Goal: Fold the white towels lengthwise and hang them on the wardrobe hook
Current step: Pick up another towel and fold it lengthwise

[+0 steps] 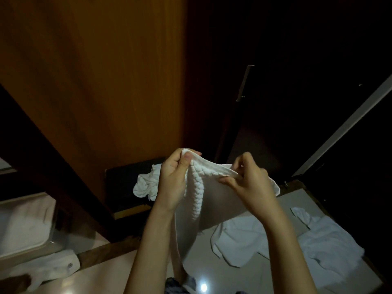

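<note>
Both hands, left (172, 179) and right (249, 183), pinch the white towel's (214, 200) top edge stretched between them, cloth hanging below.

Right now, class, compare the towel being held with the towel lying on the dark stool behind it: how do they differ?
The held towel is lifted and stretched between the left hand and right hand; the stool towel lies untouched. The held towel hangs long and fairly flat; the stool towel is crumpled in a heap. Both are white.

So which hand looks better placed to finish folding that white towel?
Probably the right hand: it pinches the white textured towel's free top edge, while the left hand anchors the bunched corner.
</note>
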### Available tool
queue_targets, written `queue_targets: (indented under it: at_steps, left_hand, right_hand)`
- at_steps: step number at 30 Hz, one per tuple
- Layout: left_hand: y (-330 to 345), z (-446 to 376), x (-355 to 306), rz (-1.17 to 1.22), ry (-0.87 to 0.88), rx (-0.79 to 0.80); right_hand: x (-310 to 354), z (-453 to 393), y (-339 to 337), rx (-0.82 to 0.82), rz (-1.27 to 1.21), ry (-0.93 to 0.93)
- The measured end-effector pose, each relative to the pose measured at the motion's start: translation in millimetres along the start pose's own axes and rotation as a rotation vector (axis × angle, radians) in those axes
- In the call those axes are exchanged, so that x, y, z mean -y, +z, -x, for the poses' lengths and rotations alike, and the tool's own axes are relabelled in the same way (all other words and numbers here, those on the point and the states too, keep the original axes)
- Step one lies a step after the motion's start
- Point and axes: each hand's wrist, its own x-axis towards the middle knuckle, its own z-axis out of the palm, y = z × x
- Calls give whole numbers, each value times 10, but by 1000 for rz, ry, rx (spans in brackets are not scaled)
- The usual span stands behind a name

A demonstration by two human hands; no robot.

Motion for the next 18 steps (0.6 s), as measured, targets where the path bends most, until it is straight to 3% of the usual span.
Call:
queue_targets:
  at_steps: [11, 16, 18]
  left_hand:
    - [-305, 54, 38, -108, 53, -22]
    - [-525, 69, 31, -147, 79, -109]
    - [-609, 73, 31, -182, 95, -120]
  right_hand:
    - [-157, -333, 67, 339, 26, 65]
    - [-242, -512, 88, 339, 204, 131]
    - [-223, -567, 130, 358, 318, 44]
